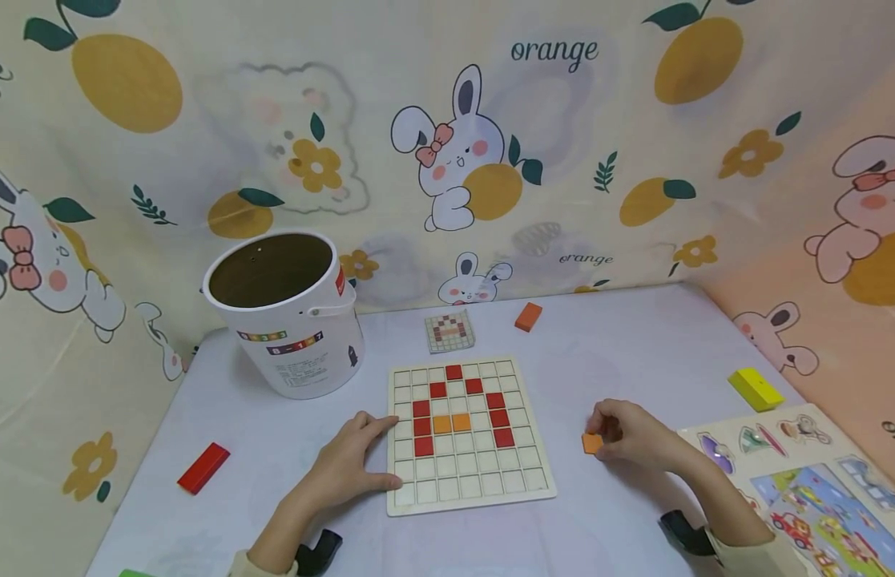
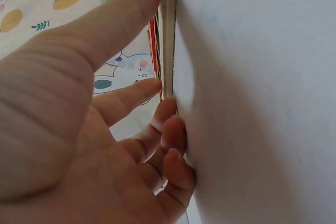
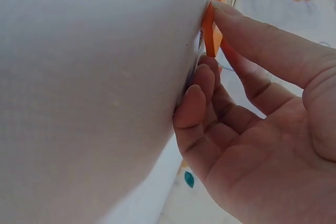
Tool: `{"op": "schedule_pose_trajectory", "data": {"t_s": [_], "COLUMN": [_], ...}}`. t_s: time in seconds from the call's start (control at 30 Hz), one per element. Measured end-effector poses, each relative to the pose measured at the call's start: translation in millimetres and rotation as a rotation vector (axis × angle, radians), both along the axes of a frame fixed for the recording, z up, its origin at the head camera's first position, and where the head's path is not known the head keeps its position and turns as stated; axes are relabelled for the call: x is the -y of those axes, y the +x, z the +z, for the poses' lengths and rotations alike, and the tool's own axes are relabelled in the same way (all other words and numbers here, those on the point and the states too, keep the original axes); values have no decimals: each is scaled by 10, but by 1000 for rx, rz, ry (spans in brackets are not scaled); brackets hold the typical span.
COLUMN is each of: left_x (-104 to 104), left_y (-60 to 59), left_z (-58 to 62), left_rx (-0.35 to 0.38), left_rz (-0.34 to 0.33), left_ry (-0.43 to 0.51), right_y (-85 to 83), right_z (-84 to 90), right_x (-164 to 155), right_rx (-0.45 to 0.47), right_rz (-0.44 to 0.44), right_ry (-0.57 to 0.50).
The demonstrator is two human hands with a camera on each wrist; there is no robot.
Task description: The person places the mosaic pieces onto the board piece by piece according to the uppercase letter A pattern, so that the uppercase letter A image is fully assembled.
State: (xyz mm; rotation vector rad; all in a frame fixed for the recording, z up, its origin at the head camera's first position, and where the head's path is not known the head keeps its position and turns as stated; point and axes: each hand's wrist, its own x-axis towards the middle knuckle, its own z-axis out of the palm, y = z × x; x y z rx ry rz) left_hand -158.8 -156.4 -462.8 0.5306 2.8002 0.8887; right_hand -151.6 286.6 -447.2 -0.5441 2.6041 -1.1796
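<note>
A wooden grid board (image 1: pixel 483 481) lies on the white table, with red squares (image 1: pixel 499 417) forming an arch and two orange squares (image 1: pixel 452 423) inside it. My left hand (image 1: pixel 349 465) rests flat on the table and touches the board's left edge (image 2: pixel 168 35) with thumb and forefinger. My right hand (image 1: pixel 630 437) is to the right of the board and pinches a small orange square tile (image 1: pixel 592 442) between thumb and fingers. In the right wrist view the orange tile (image 3: pixel 212 24) stands on edge against the table.
A white bucket (image 1: pixel 288 316) stands at the back left. A small pattern card (image 1: pixel 449 331) and an orange block (image 1: pixel 528 316) lie behind the board. A red block (image 1: pixel 203 467) lies left, a yellow block (image 1: pixel 755 389) right, a picture puzzle board (image 1: pixel 815 489) front right.
</note>
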Motion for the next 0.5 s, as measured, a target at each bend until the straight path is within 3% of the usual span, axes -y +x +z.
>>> {"op": "schedule_pose_trajectory", "data": {"t_s": [0.5], "left_x": [1], "left_y": [1], "left_z": [6], "left_rx": [3], "left_rz": [-3], "left_ry": [-11], "right_y": [-33], "right_z": [27], "right_x": [14], "right_rx": [17], "right_rz": [16], "right_ry": [-11]}}
